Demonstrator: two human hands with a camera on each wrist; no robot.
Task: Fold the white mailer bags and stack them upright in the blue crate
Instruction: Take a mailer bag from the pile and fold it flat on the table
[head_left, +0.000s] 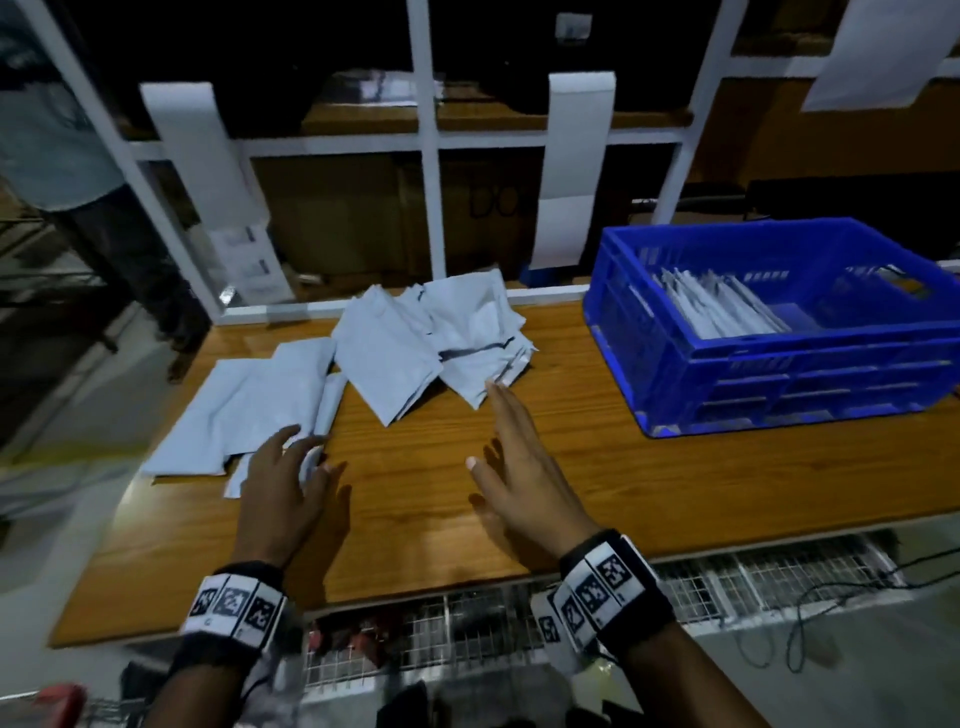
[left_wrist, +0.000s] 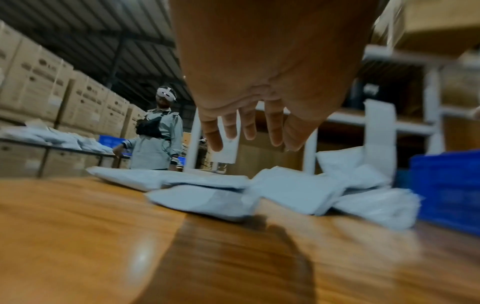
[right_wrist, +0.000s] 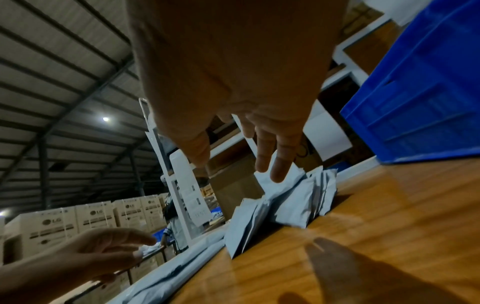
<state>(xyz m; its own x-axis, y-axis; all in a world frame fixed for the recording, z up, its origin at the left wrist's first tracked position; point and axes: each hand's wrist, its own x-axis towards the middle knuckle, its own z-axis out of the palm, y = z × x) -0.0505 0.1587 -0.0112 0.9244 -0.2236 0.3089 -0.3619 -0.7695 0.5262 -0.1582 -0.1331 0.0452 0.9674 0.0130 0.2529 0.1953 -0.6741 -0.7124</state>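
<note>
Mailer bags, white, crumpled, heaped loosely beside blue crate

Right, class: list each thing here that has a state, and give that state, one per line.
Blue crate: on the table, partly filled.
Folded mailer bags: upright in the crate.
Loose mailer bags: piled unfolded on the table.
Left hand: open, over a flat bag.
Right hand: open, empty.

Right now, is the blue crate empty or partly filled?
Partly filled: folded white mailer bags stand in a leaning row at the blue crate's left end; the rest is bare.
</note>
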